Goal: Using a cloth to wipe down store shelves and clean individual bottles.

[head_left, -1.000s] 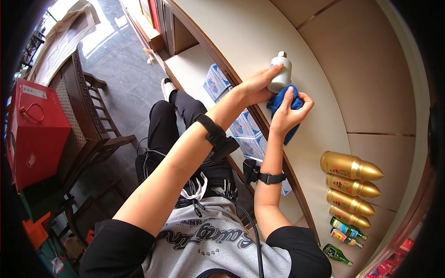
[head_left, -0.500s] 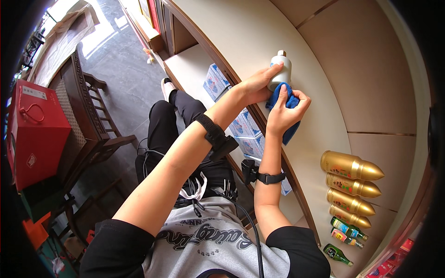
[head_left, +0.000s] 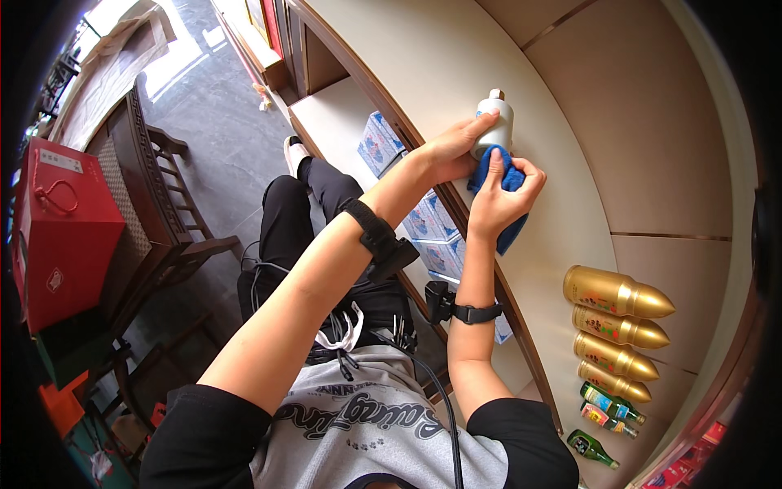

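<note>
Over the cream shelf top, my left hand is wrapped round a white bottle with a small gold-brown cap. The bottle stands slightly tilted, its cap pointing away from me. A blue cloth is bunched in my right hand and pressed against the bottle's base. Part of the cloth hangs down below my right fingers. My left fingertips on the far underside of the bottle are hidden.
Several gold bullet-shaped bottles stand on the shelf top at the right, with green glass bottles nearer me. Blue-and-white boxes sit on the lower shelf. A wooden chair and a red box are at the left.
</note>
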The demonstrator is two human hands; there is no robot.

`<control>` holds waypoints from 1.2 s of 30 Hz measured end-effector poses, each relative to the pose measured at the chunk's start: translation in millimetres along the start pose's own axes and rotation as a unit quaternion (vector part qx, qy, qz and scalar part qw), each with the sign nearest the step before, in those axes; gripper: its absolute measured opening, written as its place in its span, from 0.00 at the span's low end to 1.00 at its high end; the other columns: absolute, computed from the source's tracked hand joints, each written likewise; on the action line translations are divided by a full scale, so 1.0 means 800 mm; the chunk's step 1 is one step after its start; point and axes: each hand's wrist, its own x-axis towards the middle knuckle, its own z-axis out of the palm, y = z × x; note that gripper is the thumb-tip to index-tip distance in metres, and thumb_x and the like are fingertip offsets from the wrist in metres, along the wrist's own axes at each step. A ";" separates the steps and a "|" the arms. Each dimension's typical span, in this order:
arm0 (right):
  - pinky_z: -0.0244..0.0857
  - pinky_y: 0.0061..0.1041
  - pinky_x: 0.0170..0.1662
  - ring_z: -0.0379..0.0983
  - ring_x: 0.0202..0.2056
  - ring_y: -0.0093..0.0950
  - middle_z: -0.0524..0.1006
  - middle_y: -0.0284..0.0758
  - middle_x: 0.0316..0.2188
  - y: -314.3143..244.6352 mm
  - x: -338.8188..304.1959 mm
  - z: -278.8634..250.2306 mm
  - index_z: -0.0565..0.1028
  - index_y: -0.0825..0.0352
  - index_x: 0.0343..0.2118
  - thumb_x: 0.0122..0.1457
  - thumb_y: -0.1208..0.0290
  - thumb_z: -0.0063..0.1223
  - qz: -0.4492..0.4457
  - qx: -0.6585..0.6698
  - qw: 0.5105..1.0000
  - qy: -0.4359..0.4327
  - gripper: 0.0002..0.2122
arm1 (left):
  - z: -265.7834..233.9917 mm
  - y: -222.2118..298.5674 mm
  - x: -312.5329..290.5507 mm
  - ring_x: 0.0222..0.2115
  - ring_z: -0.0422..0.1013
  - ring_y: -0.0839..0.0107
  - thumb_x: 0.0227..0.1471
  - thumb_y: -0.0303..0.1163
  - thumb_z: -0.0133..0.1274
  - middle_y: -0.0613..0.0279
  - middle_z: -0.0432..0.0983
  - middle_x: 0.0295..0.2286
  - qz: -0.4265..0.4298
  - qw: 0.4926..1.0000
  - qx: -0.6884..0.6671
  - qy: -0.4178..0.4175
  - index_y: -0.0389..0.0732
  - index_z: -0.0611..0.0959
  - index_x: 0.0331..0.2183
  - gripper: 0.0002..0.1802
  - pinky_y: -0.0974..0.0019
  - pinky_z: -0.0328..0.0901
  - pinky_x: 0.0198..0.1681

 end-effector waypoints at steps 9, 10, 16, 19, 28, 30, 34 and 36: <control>0.63 0.31 0.37 0.67 0.31 0.34 0.67 0.36 0.28 -0.004 -0.002 0.000 0.68 0.66 0.28 0.46 0.72 0.63 -0.061 -0.024 0.994 -0.090 0.12 | -0.007 0.002 0.001 0.38 0.69 0.67 0.53 0.51 0.47 0.54 0.69 0.36 -0.002 1.000 0.004 0.009 0.35 0.67 0.44 0.29 0.63 0.66 0.43; 0.63 0.31 0.37 0.67 0.31 0.34 0.67 0.36 0.28 -0.003 -0.002 0.000 0.68 0.66 0.28 0.46 0.72 0.63 -0.061 -0.024 0.994 -0.089 0.12 | -0.007 0.001 0.001 0.37 0.70 0.67 0.53 0.51 0.47 0.54 0.70 0.36 -0.004 1.000 0.002 0.014 0.35 0.68 0.44 0.29 0.63 0.67 0.42; 0.63 0.30 0.38 0.67 0.32 0.32 0.69 0.35 0.27 0.000 0.000 0.000 0.68 0.70 0.28 0.50 0.65 0.61 0.024 0.005 0.999 -0.026 0.15 | -0.004 0.000 0.001 0.38 0.68 0.66 0.54 0.51 0.46 0.53 0.68 0.37 -0.007 1.000 -0.005 0.005 0.36 0.65 0.46 0.29 0.62 0.66 0.44; 0.62 0.31 0.37 0.66 0.32 0.34 0.67 0.37 0.28 0.001 0.001 0.001 0.66 0.70 0.29 0.52 0.67 0.58 0.047 0.019 0.998 -0.025 0.13 | -0.002 0.001 0.001 0.39 0.67 0.66 0.54 0.52 0.45 0.52 0.68 0.38 0.003 1.000 -0.014 -0.002 0.39 0.64 0.46 0.29 0.61 0.65 0.45; 0.61 0.30 0.44 0.67 0.34 0.32 0.69 0.37 0.30 0.007 0.000 -0.002 0.66 0.70 0.31 0.55 0.66 0.55 0.077 0.050 0.995 -0.044 0.13 | -0.001 0.004 0.002 0.40 0.67 0.62 0.54 0.54 0.43 0.52 0.68 0.37 0.000 0.996 -0.081 -0.031 0.37 0.64 0.46 0.31 0.59 0.65 0.47; 0.61 0.32 0.42 0.67 0.34 0.35 0.68 0.38 0.30 0.010 0.000 -0.002 0.65 0.70 0.30 0.53 0.68 0.56 0.061 0.044 0.996 -0.056 0.12 | 0.000 0.005 0.001 0.40 0.68 0.61 0.54 0.54 0.43 0.52 0.68 0.37 -0.001 0.995 -0.095 -0.032 0.36 0.64 0.47 0.31 0.59 0.65 0.47; 0.61 0.34 0.39 0.67 0.33 0.38 0.67 0.39 0.29 0.009 0.000 -0.004 0.66 0.70 0.28 0.48 0.73 0.60 0.043 0.017 0.994 -0.095 0.12 | -0.001 0.004 0.002 0.39 0.69 0.60 0.54 0.55 0.43 0.52 0.69 0.37 0.009 0.995 -0.097 -0.008 0.35 0.64 0.47 0.32 0.59 0.65 0.47; 0.62 0.34 0.38 0.67 0.33 0.37 0.68 0.39 0.29 0.008 0.000 -0.004 0.66 0.70 0.27 0.47 0.73 0.62 0.032 0.018 0.994 -0.101 0.13 | -0.002 0.003 0.002 0.39 0.69 0.59 0.54 0.55 0.43 0.52 0.69 0.37 0.010 0.995 -0.096 -0.009 0.35 0.64 0.47 0.33 0.59 0.66 0.47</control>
